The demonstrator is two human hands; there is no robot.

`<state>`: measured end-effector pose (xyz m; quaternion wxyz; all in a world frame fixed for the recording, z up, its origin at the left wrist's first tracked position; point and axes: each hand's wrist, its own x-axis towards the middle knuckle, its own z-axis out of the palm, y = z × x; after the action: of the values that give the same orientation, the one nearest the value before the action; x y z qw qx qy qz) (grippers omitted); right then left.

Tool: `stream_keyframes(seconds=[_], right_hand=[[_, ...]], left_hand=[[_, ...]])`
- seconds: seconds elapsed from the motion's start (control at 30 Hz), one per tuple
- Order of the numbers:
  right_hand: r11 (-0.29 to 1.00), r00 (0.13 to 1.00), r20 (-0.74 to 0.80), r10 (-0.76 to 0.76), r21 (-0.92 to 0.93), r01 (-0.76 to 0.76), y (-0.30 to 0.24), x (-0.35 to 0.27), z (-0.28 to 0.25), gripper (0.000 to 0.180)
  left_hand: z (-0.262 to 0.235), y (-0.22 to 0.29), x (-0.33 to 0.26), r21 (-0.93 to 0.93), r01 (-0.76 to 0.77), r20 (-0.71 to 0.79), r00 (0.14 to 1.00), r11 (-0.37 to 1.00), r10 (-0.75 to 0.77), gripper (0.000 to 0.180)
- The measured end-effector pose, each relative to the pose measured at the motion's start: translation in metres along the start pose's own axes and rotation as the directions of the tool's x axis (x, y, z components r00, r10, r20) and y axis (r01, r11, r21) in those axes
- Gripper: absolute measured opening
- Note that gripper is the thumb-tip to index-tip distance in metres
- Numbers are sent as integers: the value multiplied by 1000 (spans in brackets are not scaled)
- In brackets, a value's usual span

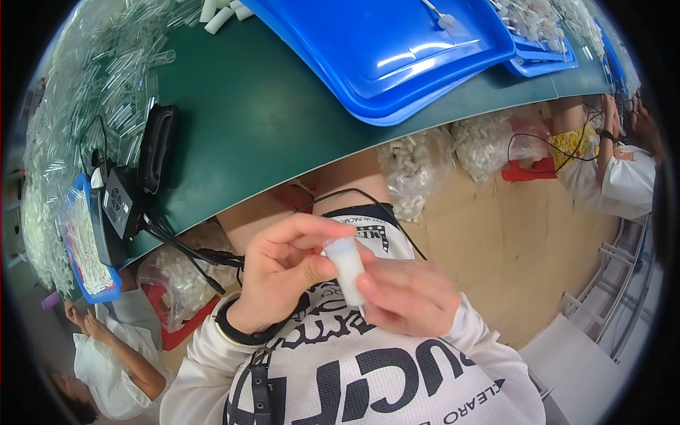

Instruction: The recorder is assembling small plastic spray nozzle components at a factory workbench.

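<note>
Both hands are raised above my lap, in front of the table edge, on one small white plastic tube (pixel 346 273) with a paler, translucent upper end. My left hand (pixel 278 262) is closed about that upper end, with the thumb and fingertips against it. The lower body is pinched between the thumb and fingers of my right hand (pixel 412 292). The tube stands almost upright, tilted slightly. A thin white bit shows at its bottom, too small to name.
A green table (pixel 241 106) bears a large blue tray (pixel 397 64), a heap of clear tubes (pixel 117 85), white cylinders (pixel 219 20) and a black device (pixel 120 202) with cables. Bags of white parts (pixel 418 166) lie below. Co-workers sit at left (pixel 117 361) and right (pixel 627 173).
</note>
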<state>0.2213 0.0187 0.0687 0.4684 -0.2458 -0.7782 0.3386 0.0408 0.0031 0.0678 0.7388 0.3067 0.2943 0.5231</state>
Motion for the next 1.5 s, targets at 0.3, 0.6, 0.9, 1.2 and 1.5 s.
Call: stream_keyframes(seconds=[0.3,0.6,0.9,1.2,1.5], right_hand=[[352,713,129,689,801,-485,24,-5,-7,36],[370,366,-61,929,98,-924,196,-89,-68,43],[655,471,484,738,-344,-673,67,118,-128,26],[551,711,309,632,-824,-132,134,226,-152,41],[680,654,506,562,-733,-17,122,223,-118,24]], left_hand=[[17,-7,42,677,-57,-191,949,734,250,35],[16,93,51,954,187,-262,899,235,351,41],[-133,134,128,827,394,-163,850,-401,500,59],[-114,122,154,777,525,-188,720,-348,668,50],[-135,122,151,771,492,-199,789,-404,582,39]])
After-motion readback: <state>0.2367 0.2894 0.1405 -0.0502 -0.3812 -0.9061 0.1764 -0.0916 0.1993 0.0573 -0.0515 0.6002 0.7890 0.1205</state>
